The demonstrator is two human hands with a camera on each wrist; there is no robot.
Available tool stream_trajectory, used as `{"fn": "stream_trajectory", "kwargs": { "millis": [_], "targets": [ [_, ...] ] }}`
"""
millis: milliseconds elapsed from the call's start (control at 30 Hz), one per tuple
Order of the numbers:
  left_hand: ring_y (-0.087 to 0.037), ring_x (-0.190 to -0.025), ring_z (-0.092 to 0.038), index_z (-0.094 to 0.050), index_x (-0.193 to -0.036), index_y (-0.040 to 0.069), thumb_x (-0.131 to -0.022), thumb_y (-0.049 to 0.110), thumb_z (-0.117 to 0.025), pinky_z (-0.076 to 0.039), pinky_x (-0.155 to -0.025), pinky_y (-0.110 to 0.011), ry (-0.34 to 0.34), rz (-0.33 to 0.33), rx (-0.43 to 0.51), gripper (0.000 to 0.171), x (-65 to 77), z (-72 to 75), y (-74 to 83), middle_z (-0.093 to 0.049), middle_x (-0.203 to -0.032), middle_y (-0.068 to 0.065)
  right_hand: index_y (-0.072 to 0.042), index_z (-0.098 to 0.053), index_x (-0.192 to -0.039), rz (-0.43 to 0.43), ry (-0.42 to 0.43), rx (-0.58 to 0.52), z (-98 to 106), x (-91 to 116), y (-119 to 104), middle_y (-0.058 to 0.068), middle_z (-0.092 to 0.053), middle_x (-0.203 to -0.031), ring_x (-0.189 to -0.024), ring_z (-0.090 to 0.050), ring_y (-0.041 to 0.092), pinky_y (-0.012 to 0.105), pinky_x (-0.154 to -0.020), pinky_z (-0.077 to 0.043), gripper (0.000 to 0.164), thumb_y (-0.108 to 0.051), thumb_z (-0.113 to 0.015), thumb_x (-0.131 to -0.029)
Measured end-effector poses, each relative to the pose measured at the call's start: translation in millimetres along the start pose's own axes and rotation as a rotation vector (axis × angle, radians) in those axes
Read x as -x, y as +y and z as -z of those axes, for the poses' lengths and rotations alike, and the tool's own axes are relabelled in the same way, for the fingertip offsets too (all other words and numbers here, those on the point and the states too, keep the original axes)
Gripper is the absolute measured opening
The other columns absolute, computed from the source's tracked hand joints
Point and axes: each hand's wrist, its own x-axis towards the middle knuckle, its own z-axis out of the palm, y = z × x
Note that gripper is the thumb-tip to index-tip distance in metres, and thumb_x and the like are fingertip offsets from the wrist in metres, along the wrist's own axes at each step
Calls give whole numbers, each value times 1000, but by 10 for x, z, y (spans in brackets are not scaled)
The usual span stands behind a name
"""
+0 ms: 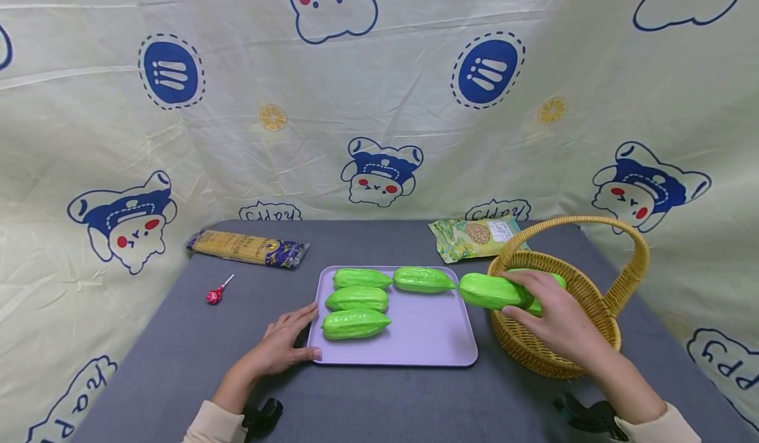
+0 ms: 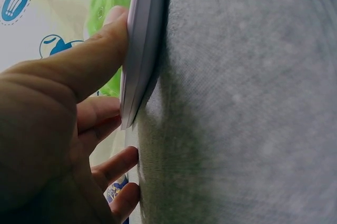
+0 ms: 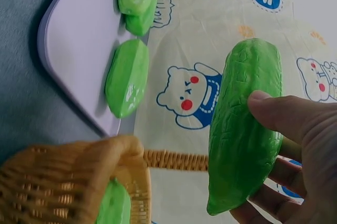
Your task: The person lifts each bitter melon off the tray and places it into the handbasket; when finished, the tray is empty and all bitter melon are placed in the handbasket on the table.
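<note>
My right hand (image 1: 557,311) holds a green bitter melon (image 3: 247,124) over the left rim of a wicker basket (image 1: 522,347). In the right wrist view the thumb lies across its ridged skin and the fingers curl behind it. Another bitter melon (image 3: 114,203) shows inside the basket, partly hidden by the hand in the head view. On the lilac tray (image 1: 427,337), several bitter melons (image 1: 356,324) lie in a left column, with one bitter melon (image 1: 423,279) at the back right. My left hand (image 1: 281,341) touches the tray's left edge, thumb and fingertips at the rim.
Behind the basket lies a green and yellow packet (image 1: 474,237). A long yellow and blue packet (image 1: 249,248) sits at the back left, with a red lollipop (image 1: 215,295) in front of it. The basket's tall handle (image 1: 637,258) arches above its opening.
</note>
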Motion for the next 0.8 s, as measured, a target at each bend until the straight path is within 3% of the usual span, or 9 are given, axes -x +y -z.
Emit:
{"fn": "stream_trajectory", "kwargs": {
  "millis": [433,667,800],
  "targets": [
    [-35,-136,-32,-38,-145,11,-79,39,-72,-24,-100,-60,-1,8,1,79,-6,-2,-2,-31,-155,-4,-8,-58,-121,-19,9,39,127,157,231,11,-60,-117,-103,-53,24,32,-76,-41,50,-23,-78,-77],
    [-35,-135,-32,-38,-145,10,-79,40,-72,-24,-100,-60,-1,5,-2,80,-2,3,9,-31,-155,-5,-9,-57,-122,-60,-19,34,178,244,354,13,-60,-116,-102,-54,28,44,-76,-43,50,-25,-77,-78],
    [-35,-135,-32,-38,-145,9,-79,40,-72,-25,-99,-60,1,1,-5,80,-1,6,9,-32,-154,-6,-9,-58,-121,-72,-28,36,185,288,425,12,-59,-113,-100,-55,28,45,-75,-44,49,-24,-76,-78]
  ]
}}
